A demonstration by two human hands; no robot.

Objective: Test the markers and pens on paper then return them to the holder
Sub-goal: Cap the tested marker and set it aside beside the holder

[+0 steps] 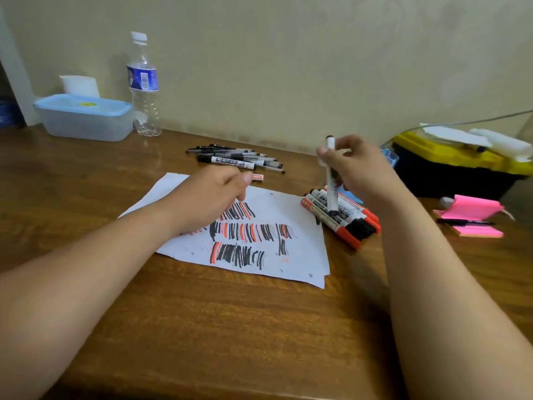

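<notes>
Brown wooden desk (pixel 230 327) runs up to a plain beige wall, and a sheet of paper (pixel 300 255) lies in the middle of it, covered with black and red test strokes. The left hand (pixel 210 197) rests on the sheet's 10 o'clock corner with its fingers curled down. A small red-striped piece (pixel 258 177) sits just past the thumb, and I cannot tell whether the hand has hold of it.

The right hand (pixel 354 166) grips a marker (pixel 330 180) near its top, almost upright, with its dark lower end touching or just above a heap of markers (pixel 346 220) at the paper's 3 o'clock. A bundle of pens (pixel 239 157) lies at 12 o'clock. I see no holder plainly; something blue shows behind the right hand, too hidden to name.

The risks, as I judge them:
- If that lower end is a bare tip, it will ink the barrels beneath it or the wood.
- Dropping the marker onto the heap could send the round barrels rolling.
- With two loose piles, tested and untested ones could get mixed.

A water bottle (pixel 143 82) and a plastic box (pixel 86 119) stand at 10 o'clock. A toolbox (pixel 450 168) sits at 2 o'clock, with sticky notes (pixel 470 215) beyond the heap.
</notes>
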